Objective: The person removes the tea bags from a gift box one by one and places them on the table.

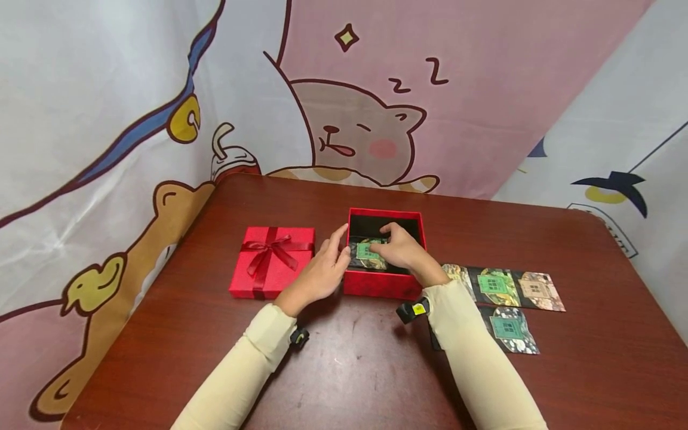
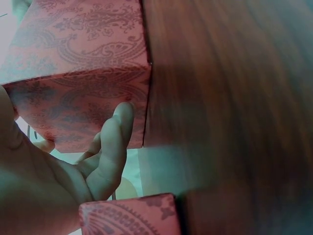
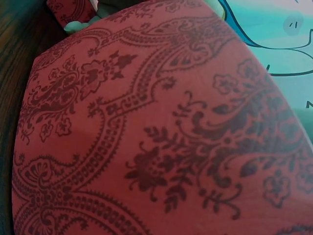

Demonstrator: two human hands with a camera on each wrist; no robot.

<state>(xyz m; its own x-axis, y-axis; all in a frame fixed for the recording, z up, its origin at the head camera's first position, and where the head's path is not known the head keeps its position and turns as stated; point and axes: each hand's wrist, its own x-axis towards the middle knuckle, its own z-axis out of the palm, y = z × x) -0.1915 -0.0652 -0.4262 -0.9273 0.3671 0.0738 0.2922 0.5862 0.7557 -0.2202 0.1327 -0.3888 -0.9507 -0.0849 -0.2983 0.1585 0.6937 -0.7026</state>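
On the table stands an open red box (image 1: 383, 284) with a black inside and a dark pattern on its walls. A dark printed packet with a green label (image 1: 368, 251) lies at the box's left front. My right hand (image 1: 404, 249) reaches in over the right side, its thumb on that packet and its index finger bent near the far edge. Outside the box, my left hand (image 1: 323, 269) has its fingers extended along the left wall; the left wrist view shows a fingertip (image 2: 124, 113) at the patterned side. Box wall fills the right wrist view, hiding the right fingers.
The red lid (image 1: 252, 272) with a ribbon bow sits left of the box. To the right lie more flat packets, among them a green one (image 1: 495, 285), a pinkish one (image 1: 539, 291) and a dark floral one (image 1: 510, 329). A cartoon-printed curtain (image 1: 462, 137) hangs behind the table.
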